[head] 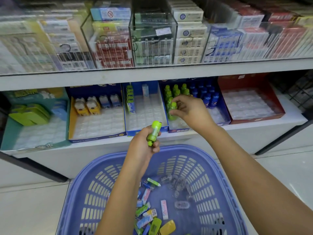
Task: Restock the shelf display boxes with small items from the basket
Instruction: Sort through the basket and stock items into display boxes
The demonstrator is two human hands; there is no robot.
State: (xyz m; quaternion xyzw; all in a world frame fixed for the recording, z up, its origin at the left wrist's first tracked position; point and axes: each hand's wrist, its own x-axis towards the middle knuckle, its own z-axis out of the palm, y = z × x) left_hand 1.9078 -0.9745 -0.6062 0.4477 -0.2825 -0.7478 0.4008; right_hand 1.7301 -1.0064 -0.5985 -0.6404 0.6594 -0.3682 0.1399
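One head-worn wide-angle view looks forward and down, close above the purple basket (pixel 191 149), facing the lower shelf (pixel 254 133) just beyond

The basket (pixel 203 184) is lavender blue, its walls patterned with rows of slots. Loose in it lie pink-and-white sticks (pixel 164 209), a green pack (pixel 142 210) and a yellow piece (pixel 167 227). The small bottle (pixel 154 133) above it is lime green with a brighter green cap. On the white shelf (pixel 152 73), the dark blue box (pixel 227 114) carries green bottles (pixel 176 89) beside royal blue bottles (pixel 206 95); the front bottle (pixel 173 108) is the same lime green. To its right is a red box (pixel 245 80). Further left are a yellow-and-blue box (pixel 72 119) with yellow-and-white figures (pixel 88 106) and a teal box (pixel 10 131) with green flat packs (pixel 30 114). Clear trays (pixel 101 122) show a grid of pockets. The floor (pixel 25 200) is pale grey tile.
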